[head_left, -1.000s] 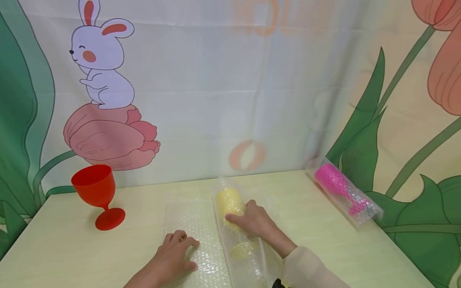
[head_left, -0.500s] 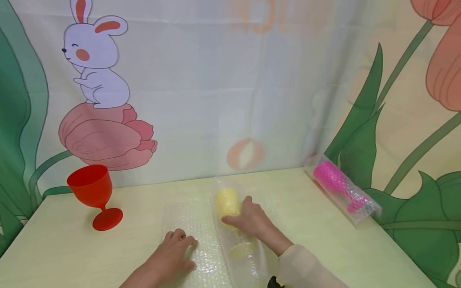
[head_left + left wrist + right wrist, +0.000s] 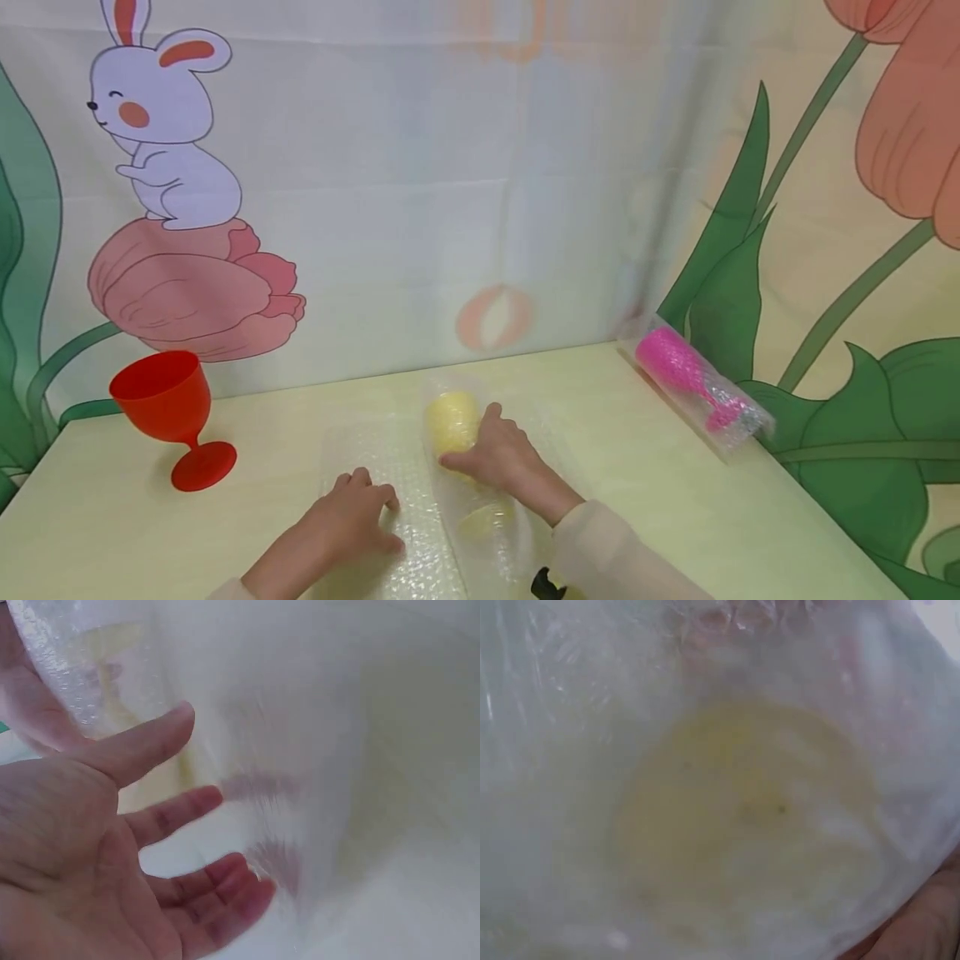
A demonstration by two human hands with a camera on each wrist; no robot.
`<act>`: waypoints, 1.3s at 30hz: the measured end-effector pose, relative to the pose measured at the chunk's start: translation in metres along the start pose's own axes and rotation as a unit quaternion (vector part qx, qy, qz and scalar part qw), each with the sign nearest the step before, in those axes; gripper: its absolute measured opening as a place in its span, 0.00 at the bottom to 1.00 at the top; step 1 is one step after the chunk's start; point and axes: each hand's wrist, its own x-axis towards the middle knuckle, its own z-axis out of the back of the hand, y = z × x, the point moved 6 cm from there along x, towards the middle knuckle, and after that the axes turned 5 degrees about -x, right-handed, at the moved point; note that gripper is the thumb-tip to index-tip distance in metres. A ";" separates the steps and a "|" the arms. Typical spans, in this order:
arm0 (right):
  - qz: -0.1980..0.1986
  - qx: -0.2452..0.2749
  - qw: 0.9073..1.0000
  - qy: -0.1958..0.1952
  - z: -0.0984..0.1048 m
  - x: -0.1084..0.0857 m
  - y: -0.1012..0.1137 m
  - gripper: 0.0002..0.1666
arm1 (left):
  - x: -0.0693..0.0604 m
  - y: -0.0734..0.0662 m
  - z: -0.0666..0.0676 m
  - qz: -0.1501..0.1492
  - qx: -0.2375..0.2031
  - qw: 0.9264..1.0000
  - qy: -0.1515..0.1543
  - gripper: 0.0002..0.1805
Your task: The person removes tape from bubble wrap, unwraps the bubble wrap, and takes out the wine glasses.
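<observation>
A yellow goblet (image 3: 453, 421) lies on its side inside a fold of clear bubble wrap (image 3: 422, 521) on the table. My right hand (image 3: 498, 454) grips it through the wrap, thumb on the near left side and fingers over the far right. In the right wrist view the round yellow goblet foot (image 3: 742, 817) shows blurred through the plastic. To the left, my left hand (image 3: 348, 517) is over the flat part of the wrap, fingers spread and slightly bent. The left wrist view has that hand (image 3: 82, 847) with its fingertips at the plastic, holding nothing.
A red goblet (image 3: 168, 408) stands upright at the table's left. At the back right lies a pink goblet (image 3: 675, 362) rolled in bubble wrap, near the table's right edge. Behind the table (image 3: 262, 450) hangs a printed cloth (image 3: 390, 250).
The head view has turned a little to the right, so everything shifts left in it. My right hand keeps its grip on the wrapped yellow goblet, and my left hand barely moves.
</observation>
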 end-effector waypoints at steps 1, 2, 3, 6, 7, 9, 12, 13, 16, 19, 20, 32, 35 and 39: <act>0.000 -0.005 1.000 -0.001 0.000 0.000 0.001 0.54 | 0.001 -0.002 0.001 0.006 0.010 1.000 -0.002 0.19; 0.000 -0.010 1.000 -0.001 0.000 0.000 0.002 0.54 | 0.002 -0.004 0.002 0.011 0.018 1.000 -0.004 0.19; 0.000 -0.015 1.000 -0.001 -0.001 0.000 0.003 0.55 | 0.003 -0.006 0.003 0.017 0.025 1.000 -0.006 0.20; 0.000 -0.023 1.000 -0.002 -0.002 0.001 0.003 0.57 | 0.005 -0.010 0.003 0.033 -0.003 0.999 -0.017 0.24; 0.000 -0.025 1.000 -0.003 -0.002 0.001 0.003 0.57 | 0.006 -0.011 0.003 0.038 -0.031 0.999 -0.022 0.26; -0.001 -0.028 1.000 -0.003 -0.002 0.001 0.003 0.57 | 0.007 -0.013 0.000 0.052 -0.107 0.992 -0.029 0.27; -0.002 -0.032 0.999 -0.004 -0.002 0.001 0.004 0.54 | 0.006 -0.015 -0.007 0.073 -0.247 0.966 -0.031 0.28; -0.003 -0.034 0.999 -0.004 -0.002 0.000 0.005 0.54 | 0.006 -0.017 -0.010 0.082 -0.291 0.953 -0.028 0.29; -0.004 -0.038 0.999 -0.007 -0.002 -0.001 0.006 0.51 | 0.004 -0.023 -0.017 0.094 -0.387 0.917 -0.013 0.33; -0.001 -0.042 0.999 -0.012 -0.001 -0.002 0.007 0.48 | 0.003 -0.032 -0.021 0.097 -0.422 0.901 0.002 0.41; 0.002 -0.043 0.999 -0.014 -0.001 -0.002 0.007 0.47 | 0.003 -0.034 -0.022 0.096 -0.425 0.900 0.005 0.43; 0.003 -0.072 0.997 -0.004 0.000 -0.002 0.004 0.51 | 0.004 -0.043 -0.023 0.095 -0.413 0.906 0.022 0.50; 0.007 -0.077 0.997 0.004 0.001 -0.003 0.003 0.54 | 0.005 -0.043 -0.022 0.104 -0.402 0.910 0.020 0.50; 0.008 -0.092 0.996 0.010 0.005 -0.003 0.002 0.52 | 0.006 -0.044 -0.020 0.119 -0.377 0.918 0.000 0.50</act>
